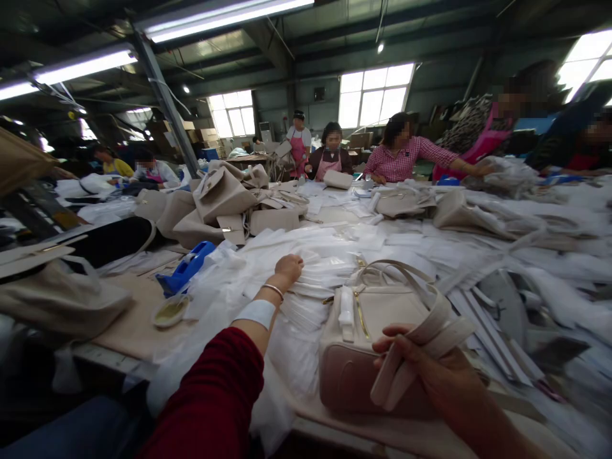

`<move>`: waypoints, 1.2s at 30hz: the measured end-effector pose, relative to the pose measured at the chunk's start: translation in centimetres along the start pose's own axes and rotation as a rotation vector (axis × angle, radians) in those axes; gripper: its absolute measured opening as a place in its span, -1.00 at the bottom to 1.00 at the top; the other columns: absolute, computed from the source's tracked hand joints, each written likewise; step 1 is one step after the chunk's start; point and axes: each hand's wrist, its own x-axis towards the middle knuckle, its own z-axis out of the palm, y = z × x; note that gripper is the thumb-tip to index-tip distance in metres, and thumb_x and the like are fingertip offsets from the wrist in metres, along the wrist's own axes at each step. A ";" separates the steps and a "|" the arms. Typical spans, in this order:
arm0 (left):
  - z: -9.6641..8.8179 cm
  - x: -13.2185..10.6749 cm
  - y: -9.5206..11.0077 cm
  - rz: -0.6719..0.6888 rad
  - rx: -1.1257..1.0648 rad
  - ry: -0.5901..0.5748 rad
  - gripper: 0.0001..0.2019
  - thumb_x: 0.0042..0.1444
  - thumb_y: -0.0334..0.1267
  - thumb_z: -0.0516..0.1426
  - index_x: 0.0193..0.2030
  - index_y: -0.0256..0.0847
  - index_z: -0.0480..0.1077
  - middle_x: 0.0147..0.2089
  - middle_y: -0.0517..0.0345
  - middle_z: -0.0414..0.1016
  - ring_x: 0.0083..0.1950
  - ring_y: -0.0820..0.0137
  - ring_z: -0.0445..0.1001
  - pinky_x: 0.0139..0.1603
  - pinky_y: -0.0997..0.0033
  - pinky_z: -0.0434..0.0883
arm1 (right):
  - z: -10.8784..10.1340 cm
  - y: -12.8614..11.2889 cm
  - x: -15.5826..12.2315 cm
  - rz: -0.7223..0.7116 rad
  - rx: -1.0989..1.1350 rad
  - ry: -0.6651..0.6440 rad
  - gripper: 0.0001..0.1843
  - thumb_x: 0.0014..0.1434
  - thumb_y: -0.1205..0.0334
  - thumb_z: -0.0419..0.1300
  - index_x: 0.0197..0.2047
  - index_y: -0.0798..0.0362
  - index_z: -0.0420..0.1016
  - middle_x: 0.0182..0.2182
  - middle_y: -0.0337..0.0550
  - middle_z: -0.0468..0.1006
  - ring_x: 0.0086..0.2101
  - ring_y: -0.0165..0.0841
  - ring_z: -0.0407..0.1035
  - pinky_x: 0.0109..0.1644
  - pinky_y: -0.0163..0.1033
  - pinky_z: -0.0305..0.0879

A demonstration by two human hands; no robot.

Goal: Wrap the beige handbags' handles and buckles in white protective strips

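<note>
A beige handbag stands at the front right, with a gold zipper and a white-wrapped tab on its side. My right hand grips the bag's strap, which is doubled over between thumb and fingers. Further up, the bag's handles arch over its top. My left hand is stretched forward onto a heap of thin white plastic wrapping sheets. Its fingers are curled together against the sheets, and their tips are partly hidden, so what they pinch does not show clearly.
A blue tape dispenser and a tape roll lie to the left. Beige bags are piled behind them. A dark-lined open bag sits far left. Several people work across the table, one in a checked shirt.
</note>
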 end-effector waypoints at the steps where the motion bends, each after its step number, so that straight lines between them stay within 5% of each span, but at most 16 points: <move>1: 0.6 1.0 0.2 0.000 0.038 -0.035 -0.71 0.28 -0.15 0.15 0.06 -0.25 0.42 0.09 -0.01 0.47 0.05 0.25 0.49 0.07 0.07 0.47 | 0.1 0.0 -0.1 -0.001 -0.008 0.010 -0.53 -0.10 -0.05 0.50 -0.22 0.08 0.57 -0.40 -0.03 0.68 -0.45 -0.13 0.59 -0.42 -0.12 0.57; 7: 2.9 4.0 0.2 -0.010 0.198 -0.140 -0.65 0.28 -0.15 0.16 0.13 -0.26 0.38 0.12 -0.04 0.44 0.04 0.23 0.49 0.03 0.08 0.49 | 0.2 -0.2 -0.1 0.030 -0.042 0.037 -0.50 -0.13 -0.08 0.50 -0.24 0.09 0.58 -0.41 -0.01 0.67 -0.44 -0.12 0.58 -0.40 -0.07 0.55; 15: 1.1 4.7 -1.7 0.007 0.172 -0.002 -0.63 0.29 -0.14 0.14 0.17 -0.26 0.35 0.12 -0.05 0.44 0.04 0.22 0.49 0.04 0.06 0.49 | 0.3 -0.4 0.1 0.046 -0.058 0.037 -0.50 -0.13 -0.10 0.50 -0.24 0.09 0.58 -0.41 -0.03 0.66 -0.44 -0.11 0.58 -0.38 -0.07 0.55; 19: 1.7 3.6 -1.1 0.155 0.125 0.092 -0.50 0.31 -0.39 0.06 0.37 -0.13 0.13 0.24 -0.05 0.34 0.12 0.26 0.46 0.13 0.19 0.44 | 0.4 -0.2 0.1 0.050 -0.035 0.024 -0.51 -0.13 -0.09 0.50 -0.25 0.09 0.58 -0.43 -0.05 0.65 -0.45 -0.15 0.57 -0.39 -0.09 0.54; 22: 2.5 3.0 -0.5 0.268 0.115 0.092 -0.47 0.25 -0.54 0.00 0.31 -0.04 0.22 0.31 0.01 0.25 0.12 0.33 0.47 0.12 0.37 0.43 | 0.4 -0.1 0.2 0.044 -0.032 0.024 -0.51 -0.12 -0.08 0.50 -0.25 0.10 0.57 -0.44 -0.06 0.65 -0.46 -0.15 0.57 -0.38 -0.09 0.53; 27: 3.1 3.8 -0.2 0.372 0.177 -0.037 -0.79 0.30 -0.28 0.11 0.04 -0.22 0.44 0.15 0.00 0.42 -0.01 0.31 0.50 0.02 0.19 0.49 | 0.3 0.0 0.2 0.050 -0.018 0.016 -0.51 -0.11 -0.08 0.50 -0.24 0.09 0.55 -0.45 -0.08 0.64 -0.46 -0.16 0.57 -0.39 -0.11 0.52; 36: 4.1 5.9 1.2 0.242 0.303 0.019 -0.65 0.28 -0.14 0.16 0.13 -0.25 0.38 0.19 -0.07 0.39 0.13 0.18 0.43 0.11 0.01 0.44 | 0.1 0.3 0.5 0.059 -0.008 0.002 -0.51 -0.08 -0.09 0.48 -0.23 0.09 0.54 -0.44 -0.08 0.64 -0.44 -0.18 0.56 -0.36 -0.12 0.52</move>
